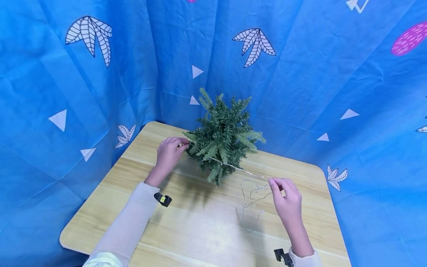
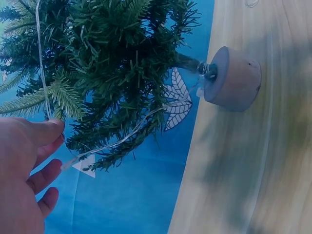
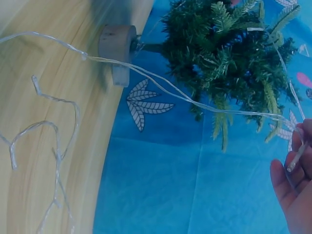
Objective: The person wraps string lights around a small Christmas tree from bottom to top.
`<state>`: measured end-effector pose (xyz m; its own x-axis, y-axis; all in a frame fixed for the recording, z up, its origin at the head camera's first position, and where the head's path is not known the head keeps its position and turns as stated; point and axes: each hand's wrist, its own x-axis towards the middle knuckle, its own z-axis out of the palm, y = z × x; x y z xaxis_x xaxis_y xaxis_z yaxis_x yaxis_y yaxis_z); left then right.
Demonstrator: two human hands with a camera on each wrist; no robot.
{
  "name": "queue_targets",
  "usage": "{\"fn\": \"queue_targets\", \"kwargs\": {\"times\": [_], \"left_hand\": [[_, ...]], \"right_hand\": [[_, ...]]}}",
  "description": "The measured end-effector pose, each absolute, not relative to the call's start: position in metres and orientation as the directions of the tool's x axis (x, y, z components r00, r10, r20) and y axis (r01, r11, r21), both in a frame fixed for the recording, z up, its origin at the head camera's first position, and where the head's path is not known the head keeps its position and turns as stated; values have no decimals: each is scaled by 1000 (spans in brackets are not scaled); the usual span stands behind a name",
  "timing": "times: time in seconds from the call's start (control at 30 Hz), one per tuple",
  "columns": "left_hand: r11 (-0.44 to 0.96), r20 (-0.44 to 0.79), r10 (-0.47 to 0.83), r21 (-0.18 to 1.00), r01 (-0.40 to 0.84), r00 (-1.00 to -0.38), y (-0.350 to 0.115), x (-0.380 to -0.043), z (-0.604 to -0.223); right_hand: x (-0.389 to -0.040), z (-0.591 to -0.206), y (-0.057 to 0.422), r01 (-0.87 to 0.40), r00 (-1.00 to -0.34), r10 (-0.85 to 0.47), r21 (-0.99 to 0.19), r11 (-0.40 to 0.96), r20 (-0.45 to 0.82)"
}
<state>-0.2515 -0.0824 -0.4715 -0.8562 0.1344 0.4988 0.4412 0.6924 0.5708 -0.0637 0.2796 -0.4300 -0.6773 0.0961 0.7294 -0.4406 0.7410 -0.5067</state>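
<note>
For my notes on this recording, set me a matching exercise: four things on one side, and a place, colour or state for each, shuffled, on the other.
Things
1. left hand
2. right hand
3. round base
4. curtain

Places, colours, states
A. blue, printed with leaves and triangles
B. at the leafy side of the green tree
C. standing on the wooden tabletop
D. gripping the wire, apart from the branches

Right pairs
1-B
2-D
3-C
4-A
</note>
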Motion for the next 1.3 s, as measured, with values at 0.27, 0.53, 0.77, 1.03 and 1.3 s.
{"fn": "queue_targets", "kwargs": {"times": [0.27,0.53,0.77,1.03,1.3], "left_hand": [[681,460,176,581,444,-871,-81,-247,-470],[679,454,171,588,439,-874,-84,-243,-472],[675,483,156,585,450,-862,-90,-236,-471],[580,536,95,655,484,-839,-87,-211,-447],[429,649,53,672,604,-759,-70,-182,-408]], "right_hand": [[-63,-432,281,-345,-677,195,-539,768,710],[-61,-432,283,-293,-718,228,-583,758,658],[-59,-432,284,-270,-727,251,-603,751,639],[-59,-432,283,-283,-721,252,-606,743,646],[-59,-433,284,-295,-718,243,-602,742,652]]}}
